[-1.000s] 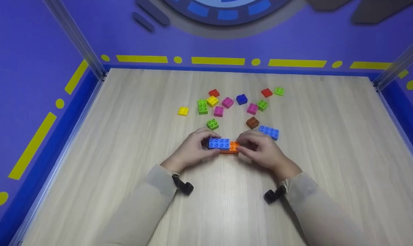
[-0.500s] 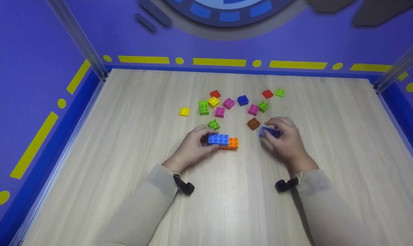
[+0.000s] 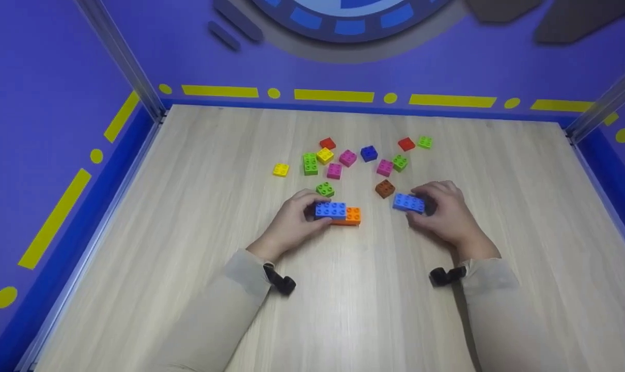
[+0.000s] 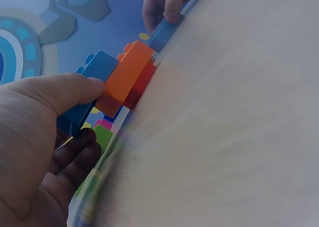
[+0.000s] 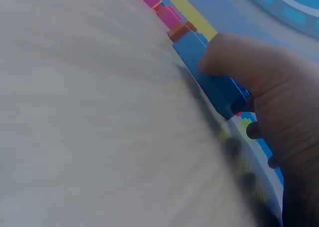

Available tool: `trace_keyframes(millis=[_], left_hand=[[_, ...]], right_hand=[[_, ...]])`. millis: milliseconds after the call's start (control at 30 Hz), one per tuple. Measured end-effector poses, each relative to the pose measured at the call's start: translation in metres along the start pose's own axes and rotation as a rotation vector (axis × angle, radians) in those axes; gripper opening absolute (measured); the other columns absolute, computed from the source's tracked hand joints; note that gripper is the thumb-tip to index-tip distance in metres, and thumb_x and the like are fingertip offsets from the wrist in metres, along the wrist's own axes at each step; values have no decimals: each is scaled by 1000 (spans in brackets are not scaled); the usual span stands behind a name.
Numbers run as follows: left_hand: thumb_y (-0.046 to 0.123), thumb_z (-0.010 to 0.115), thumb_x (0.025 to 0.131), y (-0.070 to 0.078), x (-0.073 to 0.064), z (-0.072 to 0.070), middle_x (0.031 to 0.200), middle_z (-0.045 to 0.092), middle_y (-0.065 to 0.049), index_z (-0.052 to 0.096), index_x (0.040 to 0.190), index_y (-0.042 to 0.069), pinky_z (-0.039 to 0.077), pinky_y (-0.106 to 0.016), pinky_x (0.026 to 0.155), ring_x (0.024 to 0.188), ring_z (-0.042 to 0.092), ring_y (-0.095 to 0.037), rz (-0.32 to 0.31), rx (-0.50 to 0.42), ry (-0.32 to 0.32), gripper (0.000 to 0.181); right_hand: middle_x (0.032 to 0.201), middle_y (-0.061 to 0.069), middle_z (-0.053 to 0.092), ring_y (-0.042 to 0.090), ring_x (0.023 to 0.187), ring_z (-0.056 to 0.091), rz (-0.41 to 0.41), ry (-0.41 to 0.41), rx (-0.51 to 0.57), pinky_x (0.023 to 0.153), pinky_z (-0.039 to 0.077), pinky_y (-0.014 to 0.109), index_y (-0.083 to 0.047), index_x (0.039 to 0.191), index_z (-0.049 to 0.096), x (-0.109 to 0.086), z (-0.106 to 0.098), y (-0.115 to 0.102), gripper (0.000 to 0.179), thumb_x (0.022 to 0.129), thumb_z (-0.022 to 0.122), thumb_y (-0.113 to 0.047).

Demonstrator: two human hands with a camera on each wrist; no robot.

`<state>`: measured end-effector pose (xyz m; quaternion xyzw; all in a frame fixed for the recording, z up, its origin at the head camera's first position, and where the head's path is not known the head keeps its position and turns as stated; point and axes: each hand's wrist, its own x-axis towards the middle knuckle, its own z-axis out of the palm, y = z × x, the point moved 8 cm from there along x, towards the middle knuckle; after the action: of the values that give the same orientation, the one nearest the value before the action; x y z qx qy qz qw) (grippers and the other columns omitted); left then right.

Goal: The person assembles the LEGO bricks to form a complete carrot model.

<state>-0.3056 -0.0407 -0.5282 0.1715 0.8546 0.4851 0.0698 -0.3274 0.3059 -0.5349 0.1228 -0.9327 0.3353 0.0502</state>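
My left hand [image 3: 293, 221] grips a small stack by its left end, thumb on the near side and fingers behind. On top is a light blue eight-stud brick [image 3: 330, 209], set off to the left over an orange brick [image 3: 353, 214]. The left wrist view shows a red brick [image 4: 141, 83] under the orange one [image 4: 124, 77]. Off to the right, my right hand [image 3: 445, 212] pinches a second light blue brick [image 3: 408, 202] at its right end. Its thumb [image 5: 214, 62] lies along the brick's near side, and the other fingers are partly hidden behind it.
Beyond my hands lie a brown brick [image 3: 385, 188], a small green brick [image 3: 325, 189] and a long green brick [image 3: 310, 164]. Yellow [image 3: 280, 170], pink [image 3: 385, 167], dark blue [image 3: 369, 153] and red [image 3: 406, 143] pieces are scattered farther back. Blue panels [image 3: 447, 62] enclose the table.
My right hand has left the orange brick, moved right and taken hold of the second light blue brick. The left hand keeps its grip on the stack, almost in place.
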Motion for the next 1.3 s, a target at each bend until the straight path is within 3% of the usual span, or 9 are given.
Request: trace_keyframes(millis=[267, 567, 800, 1000, 1300], left_hand=[[19, 87, 101, 1, 2, 2, 152, 69, -4, 74, 145, 14, 46, -42, 133, 148, 62, -24, -3, 6, 1, 46], [22, 88, 100, 0, -1, 3, 152, 70, -4, 75, 144, 13, 44, -44, 135, 150, 62, -26, 0, 6, 11, 46], [24, 87, 102, -1, -1, 1, 149, 71, -2, 76, 145, 14, 45, -43, 135, 148, 63, -24, 3, 7, 13, 46], [26, 84, 103, 0, -1, 0, 148, 72, -4, 76, 146, 11, 44, -46, 135, 148, 63, -26, 22, -3, 14, 46], [27, 85, 103, 1, 0, -1, 155, 70, -7, 74, 147, 12, 42, -47, 137, 154, 60, -29, 21, -21, 12, 48]], right_hand=[[127, 13, 79, 27, 127, 56, 11, 6, 25, 112, 44, 45, -5, 125, 81, -2, -2, 4, 38, 91, 91, -19], [123, 11, 79, 14, 116, 54, -13, 54, 162, 99, 41, 15, -6, 124, 81, -4, -1, -3, 33, 92, 90, -10], [123, 14, 78, 15, 114, 58, -53, 110, 220, 98, 42, 15, -1, 122, 80, -4, 0, -16, 34, 90, 91, -6], [132, 16, 78, 17, 117, 63, -58, 128, 253, 97, 47, 13, -4, 131, 81, -3, 7, -31, 37, 95, 90, -9], [134, 10, 78, 22, 109, 65, -10, 134, 348, 92, 52, 15, -11, 137, 82, -6, 19, -45, 38, 99, 89, -12]])
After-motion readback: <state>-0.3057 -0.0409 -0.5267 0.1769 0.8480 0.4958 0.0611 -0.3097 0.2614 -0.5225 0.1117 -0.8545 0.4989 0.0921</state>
